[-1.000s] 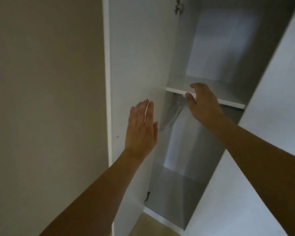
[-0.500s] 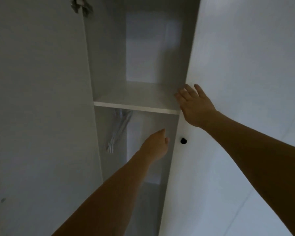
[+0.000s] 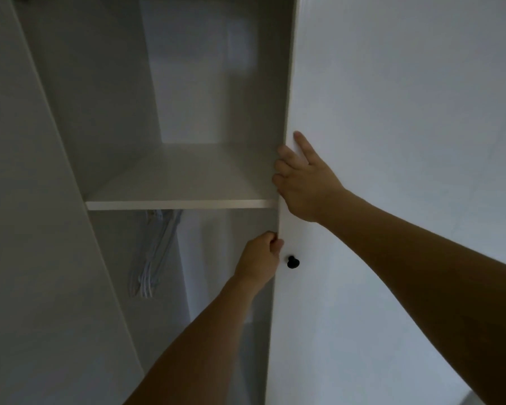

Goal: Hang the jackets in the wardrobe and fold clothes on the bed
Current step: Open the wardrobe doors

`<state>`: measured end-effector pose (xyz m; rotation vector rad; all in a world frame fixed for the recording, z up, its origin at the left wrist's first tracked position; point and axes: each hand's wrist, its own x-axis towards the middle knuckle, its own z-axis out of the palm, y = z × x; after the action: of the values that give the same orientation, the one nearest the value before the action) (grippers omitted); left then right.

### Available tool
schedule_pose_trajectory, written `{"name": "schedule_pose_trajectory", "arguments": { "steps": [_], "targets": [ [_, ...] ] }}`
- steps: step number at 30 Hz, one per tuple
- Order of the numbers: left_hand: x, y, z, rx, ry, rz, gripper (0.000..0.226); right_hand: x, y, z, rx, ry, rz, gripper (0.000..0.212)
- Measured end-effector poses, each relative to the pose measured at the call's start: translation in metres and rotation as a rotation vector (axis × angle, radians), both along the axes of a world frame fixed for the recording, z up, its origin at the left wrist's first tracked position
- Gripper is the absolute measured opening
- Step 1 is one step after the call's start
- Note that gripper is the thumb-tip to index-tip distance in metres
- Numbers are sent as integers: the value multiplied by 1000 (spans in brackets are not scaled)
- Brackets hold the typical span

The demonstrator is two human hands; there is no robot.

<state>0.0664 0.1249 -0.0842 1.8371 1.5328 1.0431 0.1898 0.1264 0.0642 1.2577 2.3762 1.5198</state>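
At the wardrobe's right door (image 3: 392,141) both hands work the free edge: the right hand (image 3: 307,182) has its fingers (image 3: 282,166) curled round the edge just above the shelf (image 3: 176,204), forefinger lying flat on the face, while the left hand (image 3: 259,260) pinches the same edge lower down, just beside the black knob (image 3: 292,262). That door is a stiff, light panel that should swing easily; the knob looks the surer hold. Under the shelf hang pale hangers (image 3: 151,258), thin, light and likely to swing, best taken at the hook. No jackets or bed are in view
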Motion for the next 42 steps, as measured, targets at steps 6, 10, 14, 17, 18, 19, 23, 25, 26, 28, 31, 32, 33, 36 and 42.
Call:
{"name": "schedule_pose_trajectory", "arguments": {
  "steps": [6,10,14,17,18,19,23,25,26,28,31,32,33,36,42],
  "targets": [
    [10,-71,-1,36,40,-17,27,21,-69,-1,-21,42,99,40],
    [35,-139,0,59,28,-36,26,52,-140,-2,3,83,168,38],
    [77,-205,3,65,20,-82,30,106,-209,-6,41,92,230,31],
    [113,-242,5,45,20,-153,38,151,-251,-7,46,112,235,27],
    [126,-252,7,38,23,-181,40,166,-263,-7,47,113,225,29],
    [138,-259,8,36,38,-204,41,182,-274,-7,54,106,203,31],
    [190,-275,11,45,118,-268,36,236,-309,-2,90,42,31,47],
    [216,-279,13,6,126,-302,53,258,-323,-1,96,30,-75,54],
    [228,-280,15,-4,148,-313,68,269,-330,-2,97,29,-115,55],
    [254,-282,19,12,217,-315,91,291,-341,-2,94,32,-165,54],
    [291,-285,22,58,282,-314,103,323,-356,-2,118,20,-241,52],
    [304,-286,22,78,296,-315,103,333,-360,-3,130,20,-274,52],
    [316,-288,23,106,305,-315,101,343,-363,-5,139,21,-306,52],
    [355,-291,22,171,305,-320,95,368,-370,-10,159,28,-405,54],
    [410,-289,20,204,251,-247,93,410,-370,-14,168,40,-508,54]
  ]
}}
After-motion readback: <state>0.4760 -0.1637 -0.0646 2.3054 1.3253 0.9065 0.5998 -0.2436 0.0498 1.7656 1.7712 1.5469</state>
